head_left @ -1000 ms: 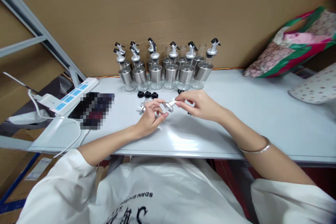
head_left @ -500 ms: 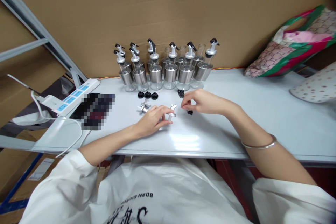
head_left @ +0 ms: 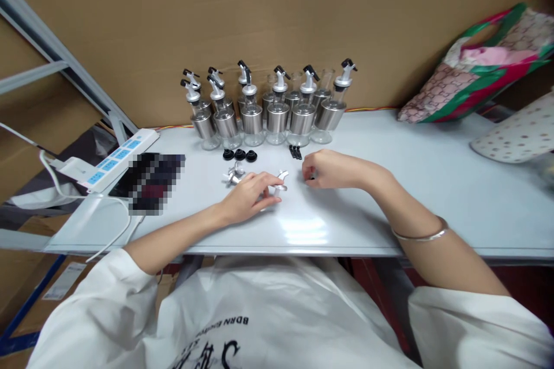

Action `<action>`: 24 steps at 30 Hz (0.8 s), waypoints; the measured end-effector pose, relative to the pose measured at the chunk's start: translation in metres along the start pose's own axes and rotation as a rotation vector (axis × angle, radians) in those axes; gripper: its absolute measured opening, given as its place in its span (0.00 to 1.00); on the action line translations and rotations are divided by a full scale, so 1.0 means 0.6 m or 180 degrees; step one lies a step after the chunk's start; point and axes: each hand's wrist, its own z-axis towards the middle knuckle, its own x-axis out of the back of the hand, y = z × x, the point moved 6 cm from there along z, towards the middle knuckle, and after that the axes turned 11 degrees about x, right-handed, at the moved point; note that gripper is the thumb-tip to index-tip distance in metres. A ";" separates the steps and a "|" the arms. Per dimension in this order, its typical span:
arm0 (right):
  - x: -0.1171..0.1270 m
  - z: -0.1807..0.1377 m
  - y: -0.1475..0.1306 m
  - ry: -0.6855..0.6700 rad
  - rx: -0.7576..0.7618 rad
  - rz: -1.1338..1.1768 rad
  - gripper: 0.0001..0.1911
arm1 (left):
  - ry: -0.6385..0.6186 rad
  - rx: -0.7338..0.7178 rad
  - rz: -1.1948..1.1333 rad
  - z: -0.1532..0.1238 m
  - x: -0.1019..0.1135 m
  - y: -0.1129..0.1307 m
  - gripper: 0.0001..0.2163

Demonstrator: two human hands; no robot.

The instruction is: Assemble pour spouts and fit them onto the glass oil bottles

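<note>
Our left hand (head_left: 249, 197) pinches a white spout (head_left: 280, 182) just above the table (head_left: 433, 207). Our right hand (head_left: 331, 168) curls fingertips-down beside it, and we cannot tell whether it grips anything. Bare tabletop runs right and toward the near edge. Behind lie black caps (head_left: 239, 154), then bottles (head_left: 264, 118) against the cardboard wall, their contents hidden by steel sleeves.

The left hand (head_left: 249, 197) is pinching a silver pourer spout (head_left: 279, 183), its nozzle poking out past the fingertips. The right hand (head_left: 331, 168) is resting on the table (head_left: 454, 184) with its fingers curled under, and whether they are gripping anything is not showing. Black clips (head_left: 295, 152) are lying just beyond those fingers. Black caps (head_left: 239, 154) and loose spouts (head_left: 234, 174) are lying just beyond the left fingers, with bottles (head_left: 264, 118) standing farther back.
</note>
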 end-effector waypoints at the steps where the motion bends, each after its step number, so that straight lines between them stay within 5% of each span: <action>1: -0.002 0.001 -0.001 -0.0057 -0.0024 -0.0009 0.11 | 0.0024 -0.0020 -0.0004 0.000 0.001 0.000 0.13; 8: -0.003 0.004 0.000 0.0050 -0.0154 -0.0022 0.08 | 0.0129 -0.0105 0.0017 -0.001 0.001 -0.001 0.13; 17: 0.031 -0.001 -0.023 0.1098 0.0461 0.0782 0.06 | 0.0252 -0.0178 0.0085 -0.001 0.004 0.001 0.13; 24: 0.055 -0.010 -0.051 0.1866 0.0904 0.0683 0.10 | 0.0369 -0.0267 0.0027 -0.001 0.009 0.007 0.12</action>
